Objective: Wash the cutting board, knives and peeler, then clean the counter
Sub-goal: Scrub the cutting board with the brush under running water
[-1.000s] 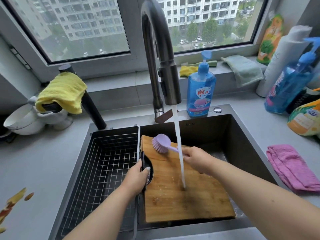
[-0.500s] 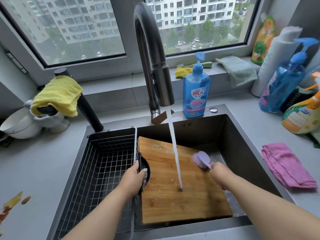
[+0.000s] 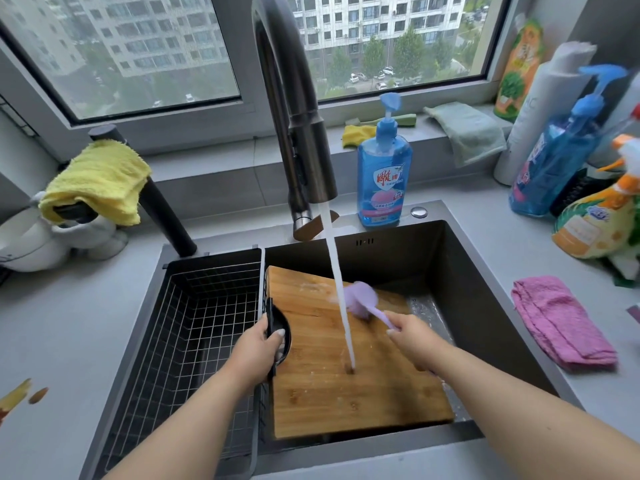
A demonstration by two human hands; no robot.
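Two hands: both grasping.
Left hand (image 3: 258,344): grips board (image 3: 346,368) handle at its left edge.
Right hand (image 3: 412,336): holds brush (image 3: 362,299), head on the board's far end.

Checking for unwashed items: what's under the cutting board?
The board lies tilted in the sink; only wet sink floor shows along its right edge. Whatever is beneath is covered, so knives or peeler cannot be confirmed.

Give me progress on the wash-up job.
Done: nothing visibly finished. In hand: the board lies in the sink under running water; the left hand grips its handle edge, the right hand scrubs it with a brush. Left: knives and peeler are not in view; scraps lie on the counter.
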